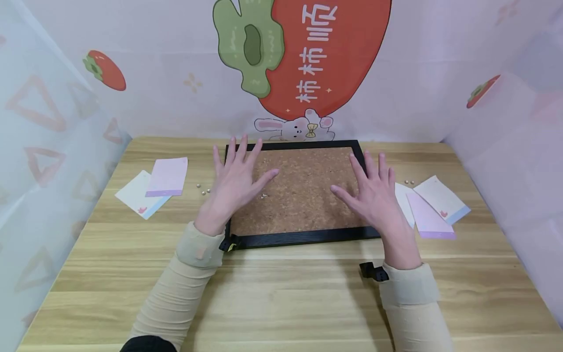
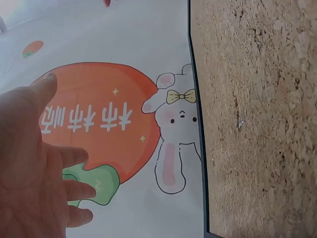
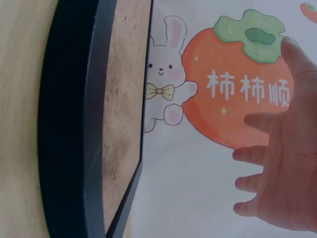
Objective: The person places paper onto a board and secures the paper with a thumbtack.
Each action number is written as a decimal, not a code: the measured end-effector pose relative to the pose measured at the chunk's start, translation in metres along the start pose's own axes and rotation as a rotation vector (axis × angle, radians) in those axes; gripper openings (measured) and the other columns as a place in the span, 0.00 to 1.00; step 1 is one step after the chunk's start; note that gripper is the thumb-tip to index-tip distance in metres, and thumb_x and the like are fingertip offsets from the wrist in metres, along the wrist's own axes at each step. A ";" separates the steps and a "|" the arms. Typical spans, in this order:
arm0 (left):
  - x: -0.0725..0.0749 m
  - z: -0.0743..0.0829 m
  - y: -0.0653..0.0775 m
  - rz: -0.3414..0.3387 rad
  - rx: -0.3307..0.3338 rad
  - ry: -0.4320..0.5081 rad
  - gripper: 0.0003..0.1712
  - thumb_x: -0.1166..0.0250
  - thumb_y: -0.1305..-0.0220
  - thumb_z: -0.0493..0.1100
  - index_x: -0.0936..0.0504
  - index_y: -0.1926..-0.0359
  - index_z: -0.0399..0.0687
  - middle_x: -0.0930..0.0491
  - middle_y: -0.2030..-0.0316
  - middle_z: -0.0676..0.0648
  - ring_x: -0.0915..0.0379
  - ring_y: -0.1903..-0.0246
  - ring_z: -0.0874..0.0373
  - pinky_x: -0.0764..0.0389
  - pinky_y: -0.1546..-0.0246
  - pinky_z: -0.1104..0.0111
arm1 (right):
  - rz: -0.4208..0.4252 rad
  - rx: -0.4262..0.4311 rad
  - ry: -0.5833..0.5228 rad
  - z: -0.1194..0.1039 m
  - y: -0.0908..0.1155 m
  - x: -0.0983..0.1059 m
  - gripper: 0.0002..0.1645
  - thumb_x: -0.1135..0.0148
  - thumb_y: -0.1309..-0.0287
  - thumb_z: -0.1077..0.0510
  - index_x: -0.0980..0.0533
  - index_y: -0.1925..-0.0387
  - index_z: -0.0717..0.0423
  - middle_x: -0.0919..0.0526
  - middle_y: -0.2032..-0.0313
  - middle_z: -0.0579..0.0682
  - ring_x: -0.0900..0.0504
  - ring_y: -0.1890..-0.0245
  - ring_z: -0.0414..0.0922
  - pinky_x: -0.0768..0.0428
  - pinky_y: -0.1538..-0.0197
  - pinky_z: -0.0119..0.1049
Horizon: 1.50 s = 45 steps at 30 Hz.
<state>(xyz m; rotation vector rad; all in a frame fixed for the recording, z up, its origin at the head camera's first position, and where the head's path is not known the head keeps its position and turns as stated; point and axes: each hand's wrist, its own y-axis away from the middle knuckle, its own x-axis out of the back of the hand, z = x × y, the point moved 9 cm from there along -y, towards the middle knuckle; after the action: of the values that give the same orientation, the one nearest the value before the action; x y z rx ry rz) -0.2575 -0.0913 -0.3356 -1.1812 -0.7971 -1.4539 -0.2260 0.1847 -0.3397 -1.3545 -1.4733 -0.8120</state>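
Note:
A cork board (image 1: 303,190) with a black frame (image 1: 303,238) lies on the wooden table. Over its left side my left hand (image 1: 236,183) is held with the fingers spread, holding nothing. My right hand (image 1: 374,195) is spread likewise above the board's right edge, and it holds nothing either. In the wrist views, the left hand (image 2: 29,163) and the right hand (image 3: 290,144) appear raised apart from the board. A tiny shiny item (image 1: 264,196), too small to identify, sits on the cork near the left thumb.
Left of the board lie a pink note card (image 1: 168,177) and a white note card (image 1: 140,193), with several small beads (image 1: 204,192) beside them. To the right are a white card (image 1: 441,198), a pink card (image 1: 428,215) and small beads (image 1: 409,182). A printed cloth (image 1: 167,107) stands behind.

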 end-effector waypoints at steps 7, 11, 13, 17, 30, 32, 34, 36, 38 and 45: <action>0.000 -0.006 0.002 -0.002 0.013 0.002 0.50 0.57 0.34 0.79 0.54 0.20 0.62 0.60 0.20 0.41 0.71 0.21 0.38 0.75 0.27 0.35 | -0.020 -0.004 -0.008 0.003 -0.003 -0.005 0.55 0.50 0.38 0.24 0.51 0.21 0.46 0.56 0.21 0.64 0.66 0.22 0.69 0.61 0.28 0.74; 0.000 -0.010 0.002 -0.014 0.021 0.014 0.49 0.55 0.34 0.77 0.52 0.20 0.61 0.58 0.20 0.40 0.70 0.21 0.38 0.75 0.28 0.35 | -0.028 -0.009 -0.001 0.008 -0.004 -0.009 0.56 0.50 0.39 0.23 0.51 0.21 0.47 0.54 0.22 0.65 0.64 0.22 0.70 0.59 0.29 0.75; 0.001 -0.012 0.002 -0.022 0.027 0.019 0.50 0.54 0.34 0.77 0.51 0.20 0.60 0.58 0.20 0.40 0.70 0.20 0.38 0.76 0.27 0.35 | -0.033 -0.015 0.009 0.010 -0.005 -0.010 0.56 0.50 0.39 0.23 0.50 0.21 0.48 0.53 0.22 0.66 0.63 0.23 0.71 0.58 0.29 0.76; 0.006 -0.019 0.000 -0.020 0.035 0.025 0.50 0.50 0.34 0.75 0.48 0.21 0.56 0.54 0.21 0.39 0.66 0.21 0.37 0.74 0.28 0.33 | -0.052 -0.032 0.016 0.017 -0.005 -0.012 0.57 0.52 0.39 0.22 0.51 0.21 0.49 0.53 0.23 0.67 0.62 0.23 0.72 0.57 0.29 0.76; 0.020 -0.071 0.005 0.035 0.048 0.151 0.34 0.41 0.28 0.57 0.32 0.29 0.45 0.34 0.29 0.36 0.39 0.29 0.38 0.37 0.30 0.43 | -0.147 -0.048 -0.018 0.042 -0.008 -0.027 0.55 0.48 0.36 0.27 0.47 0.23 0.59 0.46 0.26 0.73 0.47 0.27 0.72 0.44 0.28 0.68; 0.018 -0.082 0.007 0.029 0.055 0.166 0.31 0.41 0.28 0.55 0.30 0.30 0.46 0.31 0.30 0.38 0.35 0.31 0.38 0.32 0.34 0.43 | -0.164 -0.053 -0.032 0.046 -0.007 -0.029 0.54 0.47 0.35 0.29 0.47 0.23 0.60 0.45 0.27 0.73 0.46 0.27 0.71 0.43 0.29 0.67; 0.016 -0.093 0.009 0.023 0.060 0.168 0.29 0.41 0.27 0.53 0.29 0.31 0.47 0.29 0.31 0.39 0.33 0.33 0.38 0.28 0.38 0.43 | -0.171 -0.054 -0.038 0.048 -0.006 -0.030 0.53 0.45 0.35 0.32 0.46 0.24 0.61 0.44 0.28 0.73 0.43 0.28 0.71 0.41 0.29 0.66; 0.017 -0.103 0.010 0.019 0.069 0.168 0.27 0.41 0.27 0.51 0.28 0.32 0.47 0.28 0.32 0.38 0.31 0.35 0.37 0.26 0.42 0.42 | -0.171 -0.054 -0.043 0.050 -0.005 -0.030 0.52 0.44 0.34 0.33 0.46 0.24 0.62 0.42 0.28 0.73 0.41 0.29 0.70 0.40 0.29 0.65; 0.019 -0.112 0.012 0.018 0.078 0.164 0.27 0.41 0.28 0.49 0.27 0.32 0.46 0.27 0.33 0.38 0.30 0.36 0.36 0.25 0.44 0.42 | -0.171 -0.057 -0.046 0.051 -0.004 -0.031 0.51 0.43 0.34 0.35 0.45 0.25 0.63 0.42 0.29 0.73 0.40 0.30 0.70 0.39 0.30 0.65; 0.026 -0.152 0.022 0.028 0.137 0.143 0.25 0.41 0.28 0.48 0.25 0.35 0.42 0.21 0.41 0.35 0.24 0.44 0.36 0.24 0.49 0.43 | -0.174 -0.084 -0.041 0.057 -0.003 -0.034 0.48 0.39 0.35 0.41 0.43 0.26 0.65 0.40 0.31 0.75 0.37 0.32 0.71 0.35 0.32 0.66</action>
<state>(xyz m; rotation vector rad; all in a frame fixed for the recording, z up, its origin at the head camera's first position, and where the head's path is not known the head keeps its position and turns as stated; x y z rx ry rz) -0.2735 -0.2443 -0.3577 -0.9703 -0.7663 -1.4202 -0.2425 0.2246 -0.3899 -1.3246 -1.6209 -0.9714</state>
